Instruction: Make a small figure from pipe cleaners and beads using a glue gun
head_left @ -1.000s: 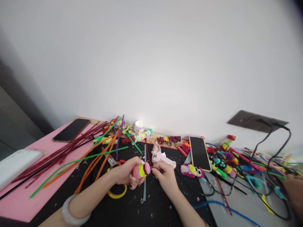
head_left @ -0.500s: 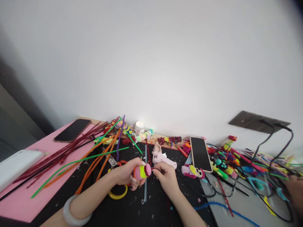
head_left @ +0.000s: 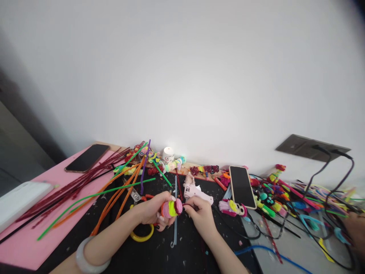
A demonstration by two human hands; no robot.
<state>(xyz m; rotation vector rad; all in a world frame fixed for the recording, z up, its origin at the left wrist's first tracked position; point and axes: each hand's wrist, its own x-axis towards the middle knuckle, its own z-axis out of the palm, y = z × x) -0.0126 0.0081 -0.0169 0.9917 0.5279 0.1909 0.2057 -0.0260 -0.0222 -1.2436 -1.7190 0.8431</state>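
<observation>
My left hand (head_left: 156,207) is closed round a small coiled pipe-cleaner figure (head_left: 172,208) in pink, yellow, orange and dark red, its pink end facing right. Just right of it, my right hand (head_left: 198,213) pinches a dark red pipe cleaner (head_left: 186,204), which runs to the dark red band on the figure; most of it is hidden by the fingers. Behind my right hand lies a pale pink glue gun (head_left: 196,191). A clear glue stick (head_left: 175,228) lies below the figure. Scissors with yellow handles (head_left: 142,234) are partly under my left hand.
Orange pipe cleaners (head_left: 111,205) and dark red pipe cleaners (head_left: 85,182) spread leftward over a pink board (head_left: 34,247). Phones lie at left (head_left: 87,158) and right (head_left: 242,186). A finished-looking doll (head_left: 232,207), cables (head_left: 310,179) and mixed craft pieces crowd the right. Another person's hand (head_left: 356,232) shows at the right edge.
Both hands keep nearly the same place and hold. My right fingertips have shifted very slightly beside the figure; the things on the table look unmoved.
</observation>
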